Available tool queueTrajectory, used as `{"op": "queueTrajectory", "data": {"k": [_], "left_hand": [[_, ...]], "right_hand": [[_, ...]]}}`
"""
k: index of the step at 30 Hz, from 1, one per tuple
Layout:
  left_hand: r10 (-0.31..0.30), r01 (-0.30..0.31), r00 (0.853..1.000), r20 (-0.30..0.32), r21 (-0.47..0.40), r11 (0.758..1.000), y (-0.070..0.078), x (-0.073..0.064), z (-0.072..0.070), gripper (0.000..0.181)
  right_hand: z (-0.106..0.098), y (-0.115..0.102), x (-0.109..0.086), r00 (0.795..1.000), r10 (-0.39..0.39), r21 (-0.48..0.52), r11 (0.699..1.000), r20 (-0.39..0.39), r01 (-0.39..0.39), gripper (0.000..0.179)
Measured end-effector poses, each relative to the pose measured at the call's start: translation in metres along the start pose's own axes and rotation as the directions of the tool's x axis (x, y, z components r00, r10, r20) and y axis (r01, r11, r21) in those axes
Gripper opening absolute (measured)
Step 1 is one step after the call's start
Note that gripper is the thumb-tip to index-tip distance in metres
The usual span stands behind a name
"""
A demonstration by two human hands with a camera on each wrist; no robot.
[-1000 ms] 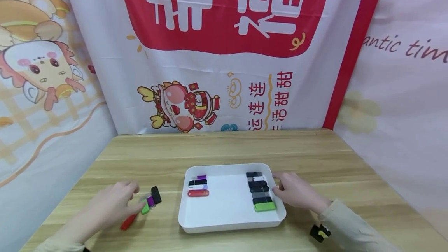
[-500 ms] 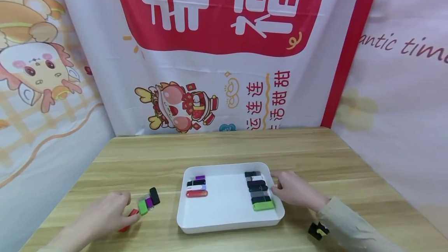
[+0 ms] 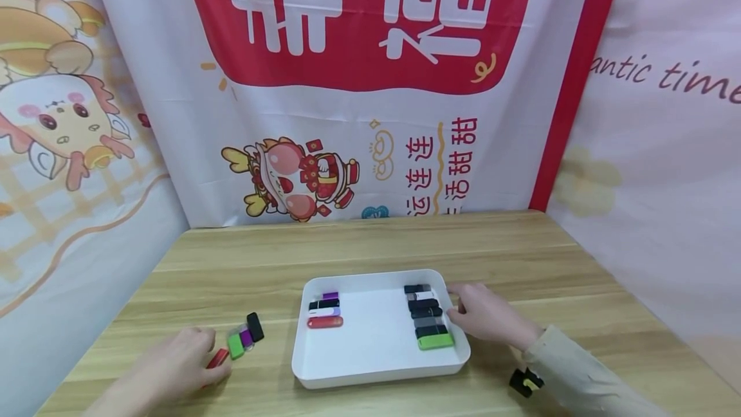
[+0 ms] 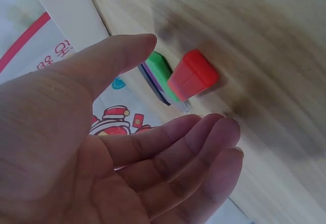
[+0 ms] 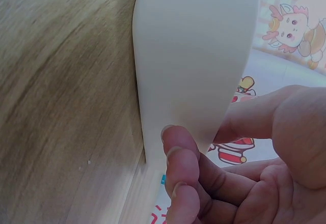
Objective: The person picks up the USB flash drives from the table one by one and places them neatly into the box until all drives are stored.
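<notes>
My left hand [image 3: 170,362] reaches around a red USB stick [image 4: 193,75] on the table, its thumb and fingers spread apart. In the left wrist view the stick lies beyond the gap between thumb and fingertips. Close by are a green USB stick [image 3: 235,345], a purple one [image 3: 246,338] and a black one [image 3: 255,326], side by side. My right hand [image 3: 486,315] grips the right wall of a white tray [image 5: 196,56], with curled fingers outside and the thumb at the rim. Inside the tray, a short column of sticks lines the left, ending in a red one [image 3: 325,322].
Along the tray's right side runs a longer column of mostly dark sticks, with a lime green one [image 3: 435,341] nearest. Small black and yellow pieces [image 3: 525,381] lie by the right sleeve [image 3: 570,359]. Printed cloths [image 3: 370,101] enclose the wooden table [image 3: 370,243].
My left hand has drawn back from the green stick toward the red one, its thumb now beside it. The right hand keeps its grip on the tray. The view has shifted slightly.
</notes>
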State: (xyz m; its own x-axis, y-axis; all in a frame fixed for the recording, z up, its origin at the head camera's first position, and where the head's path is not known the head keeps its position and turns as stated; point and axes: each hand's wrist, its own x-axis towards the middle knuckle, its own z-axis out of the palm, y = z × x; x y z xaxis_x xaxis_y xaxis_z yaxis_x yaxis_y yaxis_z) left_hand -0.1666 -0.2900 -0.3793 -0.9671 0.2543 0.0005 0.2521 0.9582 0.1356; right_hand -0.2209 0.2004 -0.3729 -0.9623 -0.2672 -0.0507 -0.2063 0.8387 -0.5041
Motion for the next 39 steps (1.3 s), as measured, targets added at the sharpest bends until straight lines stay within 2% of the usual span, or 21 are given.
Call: {"op": "queueTrajectory", "data": {"k": [11, 21, 35, 39], "left_hand": [[-0.02, 0.02, 1.0, 0.018, -0.039, 0.999, -0.0046, -0.0012, 0.0032, 0.041], [-0.003, 0.003, 1.0, 0.0, -0.042, 0.999, -0.0055, -0.0006, 0.0033, 0.042], [0.018, -0.017, 1.0, 0.009, -0.046, 0.999, -0.0048, -0.0014, 0.0021, 0.043], [0.028, -0.028, 0.999, -0.017, -0.036, 0.999, -0.0051, -0.001, 0.0038, 0.043]], "right_hand": [[0.0006, -0.0001, 0.0002, 1.0, -0.002, 0.003, 1.0, 0.005, 0.002, 0.051], [-0.0004, 0.0, 0.0001, 1.0, -0.002, 0.006, 1.0, 0.004, 0.002, 0.051], [0.0014, -0.0001, -0.0007, 1.0, -0.004, -0.011, 1.0, -0.009, 0.004, 0.051], [0.0009, -0.0006, -0.0005, 1.0, -0.002, -0.008, 1.0, -0.006, 0.002, 0.051]]}}
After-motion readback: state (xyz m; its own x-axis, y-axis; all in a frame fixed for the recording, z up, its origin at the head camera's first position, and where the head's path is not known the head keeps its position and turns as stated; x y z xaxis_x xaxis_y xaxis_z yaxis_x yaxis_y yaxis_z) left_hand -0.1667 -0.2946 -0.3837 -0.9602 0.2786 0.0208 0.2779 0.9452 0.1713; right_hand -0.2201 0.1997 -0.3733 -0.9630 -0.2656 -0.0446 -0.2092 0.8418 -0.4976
